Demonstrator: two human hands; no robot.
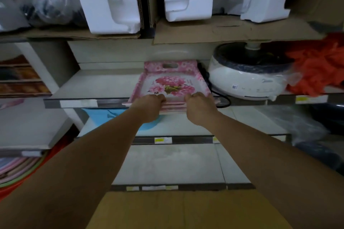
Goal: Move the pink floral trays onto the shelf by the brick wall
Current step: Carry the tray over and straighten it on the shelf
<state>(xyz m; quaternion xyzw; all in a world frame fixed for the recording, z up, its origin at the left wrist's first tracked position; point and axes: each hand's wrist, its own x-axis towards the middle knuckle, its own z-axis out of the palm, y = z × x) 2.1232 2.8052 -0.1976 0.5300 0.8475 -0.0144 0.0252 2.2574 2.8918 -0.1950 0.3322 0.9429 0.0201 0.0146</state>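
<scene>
- Gripping the near edge of a stack of pink floral trays (pixel 171 82) with both hands, left hand (pixel 149 107) and right hand (pixel 200 108), fingers curled over the rim and thumbs hidden beneath.
- Resting for the most part on the grey shelf (pixel 96 87), near edge jutting past the shelf lip at 6 o'clock, handle slot facing the back panel at 12 o'clock.
- Counting several trays by the layered pink edges between the hands; exact number impossible to tell.
- Crowding the stack at 3 o'clock: a white cooker (pixel 249 80) in clear wrap, with its black cord (pixel 219 98) looping over the shelf lip just beside the right hand.
- Risking a snag on that cord, judging by how close it lies to the tray corner; dragging it could tug the cooker.
- Risking a slide within the stack, likely if the hands are pinching only the upper trays; lower ones could slip off the lip toward the blue basin (pixel 115 115) at 7 o'clock below.
- Leaving bare shelf at 9 o'clock of the stack, toward a brick-patterned panel (pixel 20 78) at far left.
- Lining the shelf above at 12 o'clock: cardboard (pixel 232 29) and white foam packing (pixel 188 0); looking low enough to catch a steeply tilted stack.
</scene>
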